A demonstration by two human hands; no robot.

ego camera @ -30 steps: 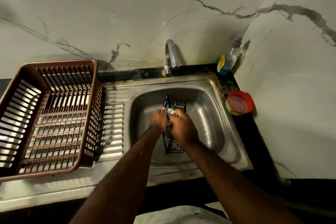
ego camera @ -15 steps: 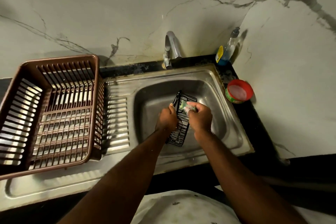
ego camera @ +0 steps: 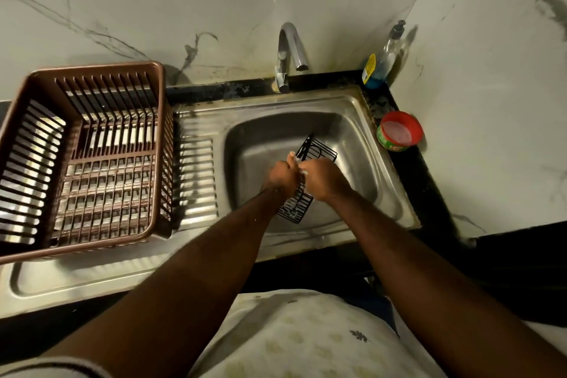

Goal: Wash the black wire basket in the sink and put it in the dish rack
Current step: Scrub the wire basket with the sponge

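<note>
- Scrubbing went on: right hand (ego camera: 325,178) slid its sponge back toward left hand (ego camera: 280,176), whose fingers were clamped on the black wire basket (ego camera: 319,153), tilted in the sink (ego camera: 352,120).
- Dish rack (ego camera: 92,70) was waiting.

No lettering can be read anywhere. The green band on the red-rimmed tub (ego camera: 397,133) carries a small red-and-white mark (too blurred to make out), and the yellow label on the clear bottle (ego camera: 382,60) shows no legible print.

Veined marble walls (ego camera: 153,3) meeting in a corner, black counter edge (ego camera: 429,193), dim light
</note>
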